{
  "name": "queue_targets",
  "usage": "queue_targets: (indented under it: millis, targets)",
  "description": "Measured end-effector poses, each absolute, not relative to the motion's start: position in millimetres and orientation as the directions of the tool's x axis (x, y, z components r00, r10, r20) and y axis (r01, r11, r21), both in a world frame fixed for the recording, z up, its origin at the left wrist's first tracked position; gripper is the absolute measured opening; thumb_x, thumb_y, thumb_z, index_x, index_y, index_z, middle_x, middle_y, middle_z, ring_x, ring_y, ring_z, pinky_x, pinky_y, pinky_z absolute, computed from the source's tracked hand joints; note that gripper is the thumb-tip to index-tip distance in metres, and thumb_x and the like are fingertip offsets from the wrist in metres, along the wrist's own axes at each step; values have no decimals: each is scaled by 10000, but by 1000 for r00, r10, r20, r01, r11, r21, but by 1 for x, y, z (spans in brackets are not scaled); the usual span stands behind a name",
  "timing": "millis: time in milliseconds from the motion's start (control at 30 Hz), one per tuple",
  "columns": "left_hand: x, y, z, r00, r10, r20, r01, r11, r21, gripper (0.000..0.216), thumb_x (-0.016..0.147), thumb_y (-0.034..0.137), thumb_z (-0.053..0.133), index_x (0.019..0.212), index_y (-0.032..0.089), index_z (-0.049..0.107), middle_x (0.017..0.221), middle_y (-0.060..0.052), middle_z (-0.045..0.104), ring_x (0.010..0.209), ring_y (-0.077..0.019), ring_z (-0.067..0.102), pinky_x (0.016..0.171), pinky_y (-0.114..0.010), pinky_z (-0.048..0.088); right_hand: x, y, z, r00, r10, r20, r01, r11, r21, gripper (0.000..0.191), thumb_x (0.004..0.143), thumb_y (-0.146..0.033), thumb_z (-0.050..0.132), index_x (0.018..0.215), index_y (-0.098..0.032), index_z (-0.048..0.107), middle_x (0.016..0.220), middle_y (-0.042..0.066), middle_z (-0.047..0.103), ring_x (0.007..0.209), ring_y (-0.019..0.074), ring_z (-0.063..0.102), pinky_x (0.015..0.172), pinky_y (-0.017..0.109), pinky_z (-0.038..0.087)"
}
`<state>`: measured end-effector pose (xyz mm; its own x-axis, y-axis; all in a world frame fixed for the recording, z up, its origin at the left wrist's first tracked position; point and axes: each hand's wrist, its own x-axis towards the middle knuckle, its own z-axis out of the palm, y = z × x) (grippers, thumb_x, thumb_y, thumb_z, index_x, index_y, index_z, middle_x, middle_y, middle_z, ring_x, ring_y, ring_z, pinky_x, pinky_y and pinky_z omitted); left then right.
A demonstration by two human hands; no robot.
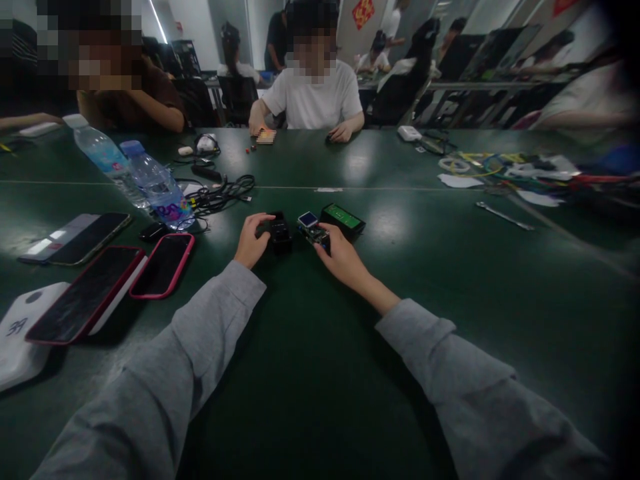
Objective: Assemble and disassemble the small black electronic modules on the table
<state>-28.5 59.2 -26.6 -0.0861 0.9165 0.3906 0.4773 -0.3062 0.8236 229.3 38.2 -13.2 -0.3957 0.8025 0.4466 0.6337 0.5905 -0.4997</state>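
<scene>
My left hand (253,241) is at the left side of a small black case (280,232) on the table. Its thumb and forefinger are curved against the case's edge, steadying it. In my right hand (340,255) is a small circuit board (316,235) with a little square screen (307,219), pinched between thumb and fingers and tilted just above the table. Right behind that hand lies a black housing (356,225) with a green board (343,217) inside it. The fingertips under the circuit board are partly hidden.
On the left are a pink-cased phone (163,267), a red-edged phone (87,293), another phone (77,237), a white box (30,333), two water bottles (160,190) and black cables (225,193). A wrench (505,217) lies right. Across the table sits a person in white (320,100).
</scene>
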Motion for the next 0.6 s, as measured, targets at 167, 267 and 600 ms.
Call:
queue_targets:
  millis: [167,267,600]
  targets:
    - [-25,60,-26,-71,935,347,364,-300,882,419,902,241,547,1321,259,545,1423,-88,510,1298,-276,495,1087,-505,399,230,40,-15,-401,795,456,615,602,-509,506,935,-312,519,1395,-167,366,1347,191,512,1224,340,557,1017,558,490]
    - [-25,59,-25,-36,936,349,365,-313,877,456,883,319,610,1325,237,537,1407,-102,535,1288,-278,506,1083,-485,399,230,40,-15,-402,790,462,610,608,-509,462,952,-319,486,1378,-167,388,1314,184,533,1222,331,554,1027,557,480]
    - [-27,61,-27,-102,941,323,402,-258,879,398,812,291,692,1197,216,625,1229,-100,625,1081,-259,600,935,-456,491,229,38,-13,-365,795,485,676,584,-449,549,893,-349,534,1381,-129,411,1233,197,570,1111,340,596,953,542,517]
